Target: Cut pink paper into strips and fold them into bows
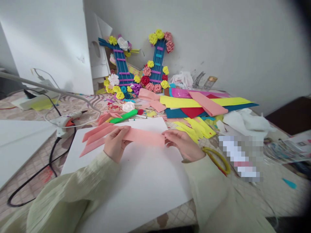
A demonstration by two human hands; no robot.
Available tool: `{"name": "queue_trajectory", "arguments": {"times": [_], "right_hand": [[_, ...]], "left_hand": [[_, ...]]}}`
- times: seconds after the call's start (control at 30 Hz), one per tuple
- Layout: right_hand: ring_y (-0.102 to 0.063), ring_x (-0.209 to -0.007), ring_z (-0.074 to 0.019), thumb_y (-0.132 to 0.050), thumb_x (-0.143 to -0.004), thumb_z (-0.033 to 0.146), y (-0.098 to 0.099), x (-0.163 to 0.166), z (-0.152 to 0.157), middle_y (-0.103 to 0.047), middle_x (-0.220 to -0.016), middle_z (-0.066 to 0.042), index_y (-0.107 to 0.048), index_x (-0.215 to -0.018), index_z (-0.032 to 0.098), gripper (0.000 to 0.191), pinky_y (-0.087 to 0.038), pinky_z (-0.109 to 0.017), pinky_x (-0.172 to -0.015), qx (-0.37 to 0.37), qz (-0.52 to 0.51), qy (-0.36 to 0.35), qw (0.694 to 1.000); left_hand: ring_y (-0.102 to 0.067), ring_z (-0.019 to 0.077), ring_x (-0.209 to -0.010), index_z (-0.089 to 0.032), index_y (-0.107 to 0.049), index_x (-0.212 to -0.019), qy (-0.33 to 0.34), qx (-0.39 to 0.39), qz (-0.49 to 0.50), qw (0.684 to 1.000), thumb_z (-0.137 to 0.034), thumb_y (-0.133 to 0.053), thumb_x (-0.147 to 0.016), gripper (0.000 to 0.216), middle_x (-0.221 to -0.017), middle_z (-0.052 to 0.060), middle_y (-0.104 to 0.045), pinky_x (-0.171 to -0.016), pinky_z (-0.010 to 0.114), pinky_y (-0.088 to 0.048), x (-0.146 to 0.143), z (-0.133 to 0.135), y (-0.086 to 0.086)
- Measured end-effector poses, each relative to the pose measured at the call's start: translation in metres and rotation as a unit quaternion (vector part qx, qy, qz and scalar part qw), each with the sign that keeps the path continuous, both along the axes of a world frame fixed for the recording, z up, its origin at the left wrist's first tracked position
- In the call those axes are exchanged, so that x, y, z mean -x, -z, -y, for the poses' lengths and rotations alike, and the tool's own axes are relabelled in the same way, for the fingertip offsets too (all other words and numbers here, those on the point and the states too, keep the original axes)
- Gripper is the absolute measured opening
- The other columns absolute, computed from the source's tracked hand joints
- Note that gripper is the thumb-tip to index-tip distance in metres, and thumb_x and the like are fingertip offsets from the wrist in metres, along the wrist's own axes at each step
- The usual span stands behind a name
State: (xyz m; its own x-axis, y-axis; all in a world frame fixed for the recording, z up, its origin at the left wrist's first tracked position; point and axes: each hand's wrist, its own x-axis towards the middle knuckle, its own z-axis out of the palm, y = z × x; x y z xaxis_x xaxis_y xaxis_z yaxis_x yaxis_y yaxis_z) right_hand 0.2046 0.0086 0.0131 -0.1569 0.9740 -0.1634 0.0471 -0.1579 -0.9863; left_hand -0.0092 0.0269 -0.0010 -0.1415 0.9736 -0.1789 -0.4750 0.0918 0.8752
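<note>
A pink paper strip (145,137) is stretched between both hands just above a large white sheet (136,181). My left hand (115,144) grips the strip's left part with fingers curled over it. My right hand (184,144) pinches its right end. More pink strips (97,136) fan out to the left of my left hand, lying on the white sheet. Yellow strips (196,127) lie just beyond my right hand.
Two blue guitar-shaped crafts with paper roses (121,69) (157,61) lean on the wall. Coloured paper sheets (206,103) pile at the back right. A glue gun (64,122) with its cable lies left. Yellow-handled scissors (217,158) rest beside my right wrist. A green marker (123,117) lies ahead.
</note>
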Motion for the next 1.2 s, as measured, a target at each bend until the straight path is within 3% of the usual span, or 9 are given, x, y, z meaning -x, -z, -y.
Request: {"name": "queue_trajectory", "arguments": {"times": [0.17,0.4,0.5,0.57,0.67,0.73,0.8,1.03,1.2], "right_hand": [[-0.056,-0.061,-0.0101,-0.060,-0.070,0.032,0.006,0.010,0.004,-0.061,-0.077,-0.005,-0.060,-0.085,0.013,0.024,-0.042,-0.024,-0.057,0.028,0.001,-0.078,0.997],[-0.051,-0.060,-0.0070,-0.064,-0.068,0.025,0.006,0.002,0.000,-0.059,-0.067,0.001,-0.063,-0.071,0.015,0.010,-0.041,-0.021,-0.061,-0.008,-0.066,0.008,0.998],[-0.051,-0.058,-0.0060,-0.063,-0.069,0.022,0.001,-0.005,0.000,-0.059,-0.066,0.002,-0.063,-0.071,0.016,0.006,-0.040,-0.020,-0.058,0.020,-0.108,-0.055,0.992],[-0.052,-0.059,-0.0065,-0.062,-0.070,0.020,-0.001,-0.008,0.001,-0.060,-0.068,0.000,-0.064,-0.074,0.015,0.007,-0.040,-0.020,-0.058,0.043,-0.106,-0.132,0.985],[-0.051,-0.059,-0.0069,-0.061,-0.071,0.020,-0.002,-0.010,0.003,-0.060,-0.067,-0.001,-0.064,-0.075,0.013,0.009,-0.040,-0.021,-0.058,0.041,-0.060,-0.224,0.972],[-0.050,-0.058,-0.0069,-0.060,-0.072,0.022,-0.002,-0.010,0.003,-0.059,-0.065,0.000,-0.064,-0.076,0.013,0.011,-0.039,-0.021,-0.059,0.028,-0.031,-0.243,0.969],[-0.049,-0.058,-0.0072,-0.060,-0.072,0.022,-0.001,-0.009,0.003,-0.058,-0.066,0.000,-0.064,-0.078,0.013,0.012,-0.039,-0.022,-0.059,0.022,-0.022,-0.234,0.972],[-0.050,-0.057,-0.0073,-0.060,-0.072,0.029,-0.002,-0.003,0.003,-0.057,-0.065,0.000,-0.061,-0.073,0.013,0.016,-0.038,-0.022,-0.058,0.047,-0.052,-0.154,0.986],[-0.048,-0.055,-0.0072,-0.060,-0.071,0.028,-0.001,0.002,0.004,-0.057,-0.065,0.000,-0.061,-0.072,0.014,0.014,-0.037,-0.022,-0.057,0.041,-0.045,-0.092,0.994]], "left_hand": [[-0.053,0.0097,-0.061,-0.014,-0.059,-0.067,-0.005,-0.001,0.011,1.000,-0.024,-0.067,-0.057,0.016,-0.067,-0.001,-0.056,-0.053,0.021,-0.047,-0.001,0.001,-0.002],[-0.052,0.0114,-0.053,-0.015,-0.055,-0.061,0.030,0.030,-0.003,0.999,-0.025,-0.058,-0.061,0.011,-0.062,-0.002,-0.053,-0.050,0.025,-0.045,0.000,0.000,-0.006],[-0.055,0.0138,-0.061,-0.015,-0.059,-0.066,0.046,0.023,-0.027,0.998,-0.028,-0.051,-0.064,0.015,-0.068,0.001,-0.058,-0.052,0.024,-0.044,0.002,-0.002,-0.007],[-0.056,0.0160,-0.071,-0.015,-0.062,-0.076,0.107,-0.010,-0.070,0.992,-0.032,-0.051,-0.067,0.022,-0.079,0.005,-0.062,-0.059,0.025,-0.044,0.003,-0.001,-0.006],[-0.056,0.0177,-0.072,-0.014,-0.064,-0.084,0.312,-0.049,-0.147,0.938,-0.037,-0.052,-0.071,0.028,-0.082,0.008,-0.064,-0.064,0.029,-0.043,0.003,0.004,-0.004],[-0.055,0.0147,-0.063,-0.013,-0.065,-0.080,0.425,-0.047,-0.173,0.887,-0.037,-0.056,-0.070,0.027,-0.071,0.007,-0.064,-0.060,0.027,-0.041,0.000,0.010,-0.004],[-0.050,0.0104,-0.053,-0.013,-0.064,-0.075,0.468,-0.024,-0.175,0.866,-0.033,-0.062,-0.066,0.023,-0.061,0.002,-0.060,-0.053,0.023,-0.038,-0.004,0.017,-0.005],[-0.048,0.0065,-0.050,-0.014,-0.057,-0.063,0.380,0.040,-0.106,0.918,-0.028,-0.067,-0.062,0.018,-0.054,-0.004,-0.053,-0.050,0.019,-0.036,-0.009,0.023,-0.005],[-0.045,0.0063,-0.048,-0.015,-0.058,-0.062,0.316,0.036,-0.149,0.936,-0.030,-0.066,-0.062,0.017,-0.052,-0.004,-0.052,-0.047,0.019,-0.034,-0.009,0.021,-0.005]]}}
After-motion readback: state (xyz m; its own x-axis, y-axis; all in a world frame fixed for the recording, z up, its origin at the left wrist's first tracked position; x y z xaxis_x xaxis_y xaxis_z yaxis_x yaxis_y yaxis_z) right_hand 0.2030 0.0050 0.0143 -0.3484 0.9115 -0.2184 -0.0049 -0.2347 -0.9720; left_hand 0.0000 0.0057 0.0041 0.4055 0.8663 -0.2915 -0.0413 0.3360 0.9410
